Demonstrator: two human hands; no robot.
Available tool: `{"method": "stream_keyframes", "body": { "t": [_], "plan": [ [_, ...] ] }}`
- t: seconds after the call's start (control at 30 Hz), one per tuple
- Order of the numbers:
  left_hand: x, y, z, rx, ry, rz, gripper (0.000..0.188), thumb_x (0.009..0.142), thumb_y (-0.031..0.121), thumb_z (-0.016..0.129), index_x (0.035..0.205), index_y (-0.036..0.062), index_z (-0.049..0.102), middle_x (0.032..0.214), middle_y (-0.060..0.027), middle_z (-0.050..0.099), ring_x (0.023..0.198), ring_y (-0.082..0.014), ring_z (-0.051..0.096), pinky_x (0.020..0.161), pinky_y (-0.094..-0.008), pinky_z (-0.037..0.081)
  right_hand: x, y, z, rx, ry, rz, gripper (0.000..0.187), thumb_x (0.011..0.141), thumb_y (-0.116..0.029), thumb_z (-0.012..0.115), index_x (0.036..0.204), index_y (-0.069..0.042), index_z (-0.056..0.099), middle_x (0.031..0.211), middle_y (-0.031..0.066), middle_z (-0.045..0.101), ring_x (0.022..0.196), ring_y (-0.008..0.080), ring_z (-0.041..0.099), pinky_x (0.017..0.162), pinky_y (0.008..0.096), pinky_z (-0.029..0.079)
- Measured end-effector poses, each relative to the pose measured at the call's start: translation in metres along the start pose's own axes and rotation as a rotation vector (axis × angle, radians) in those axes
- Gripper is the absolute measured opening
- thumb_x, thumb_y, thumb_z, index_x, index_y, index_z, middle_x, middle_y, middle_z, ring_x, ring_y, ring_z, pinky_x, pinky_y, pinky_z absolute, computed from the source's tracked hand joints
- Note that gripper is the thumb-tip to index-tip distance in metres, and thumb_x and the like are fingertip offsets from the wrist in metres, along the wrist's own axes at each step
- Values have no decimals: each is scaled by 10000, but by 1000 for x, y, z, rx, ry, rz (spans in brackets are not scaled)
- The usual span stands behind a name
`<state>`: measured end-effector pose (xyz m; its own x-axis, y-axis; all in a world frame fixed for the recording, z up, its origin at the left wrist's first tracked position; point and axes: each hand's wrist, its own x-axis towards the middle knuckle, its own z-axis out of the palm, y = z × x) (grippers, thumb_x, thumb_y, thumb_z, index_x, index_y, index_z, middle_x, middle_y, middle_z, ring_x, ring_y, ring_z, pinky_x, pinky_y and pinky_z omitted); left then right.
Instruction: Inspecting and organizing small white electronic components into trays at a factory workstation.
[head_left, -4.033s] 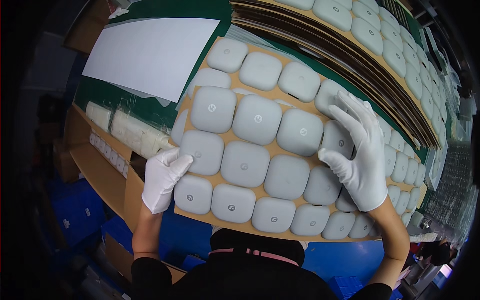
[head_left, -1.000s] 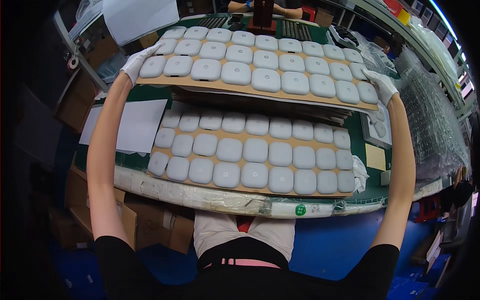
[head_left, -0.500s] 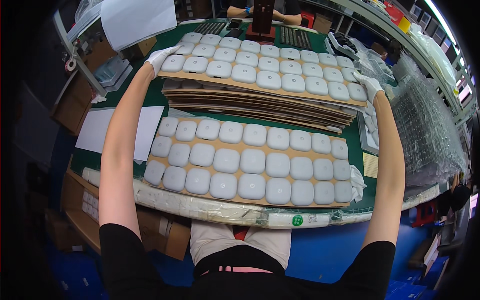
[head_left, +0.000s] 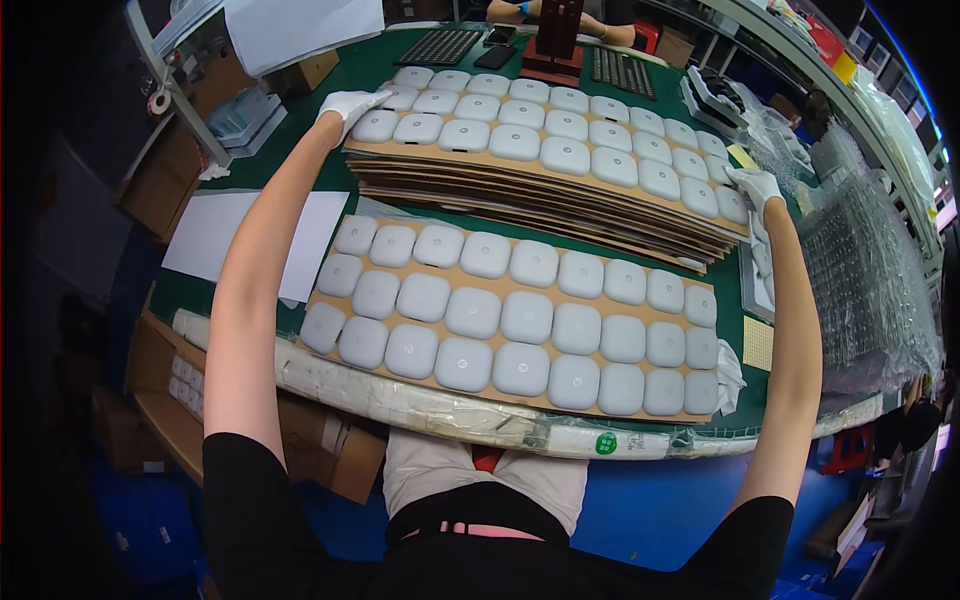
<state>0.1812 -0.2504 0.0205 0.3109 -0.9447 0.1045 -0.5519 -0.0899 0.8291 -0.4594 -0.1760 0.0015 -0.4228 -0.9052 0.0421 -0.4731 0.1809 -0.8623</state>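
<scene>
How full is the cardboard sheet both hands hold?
Full: grey pieces stand in three rows on the cardboard sheet, with no vacant place visible between left hand and right hand.

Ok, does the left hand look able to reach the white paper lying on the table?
Probably yes: nothing visible lies on the white paper, which the left forearm partly hides; but the left hand holds the top board.

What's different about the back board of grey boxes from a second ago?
The upper board came down and now lies on the stack. The left hand and right hand still hold its ends; neither let go. The front board and the white sheet on the left stayed put.
</scene>
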Motion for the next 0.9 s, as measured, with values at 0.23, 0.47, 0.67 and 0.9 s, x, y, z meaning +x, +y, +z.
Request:
{"method": "stream_keyframes", "body": {
  "t": [0.23,0.47,0.67,0.9],
  "plan": [
    [9,-13,6,171,78,-7,553,880,488,632,1243,71,651,1220,-74,665,1086,-251,645,990,-334,501,25,21,6,-158,69,-44,406,887,-344,679,1100,2,687,845,56,639,707,126,519,640,249,458],
    [-58,-19,-9,102,273,322,452,956,427,541,1240,95,656,1255,-67,650,1124,-265,621,1008,-324,477,-34,61,-49,-196,356,-386,419,947,-335,591,1168,15,656,1086,114,692,926,201,640,819,288,506],
    [-202,-68,-27,5,232,545,279,989,161,533,1226,73,652,1224,-67,654,1092,-187,610,983,-299,470,-219,54,-5,-102,311,-454,345,971,-192,570,1276,-33,596,1235,100,643,1074,214,610,994,304,437],
    [-355,-100,2,-127,239,376,254,965,6,482,1177,5,622,1227,-99,629,1058,-186,602,975,-309,501,-341,95,19,-152,204,-374,449,914,-73,603,1353,-47,516,1328,116,570,1181,246,549,1041,365,410]
  ]
}}
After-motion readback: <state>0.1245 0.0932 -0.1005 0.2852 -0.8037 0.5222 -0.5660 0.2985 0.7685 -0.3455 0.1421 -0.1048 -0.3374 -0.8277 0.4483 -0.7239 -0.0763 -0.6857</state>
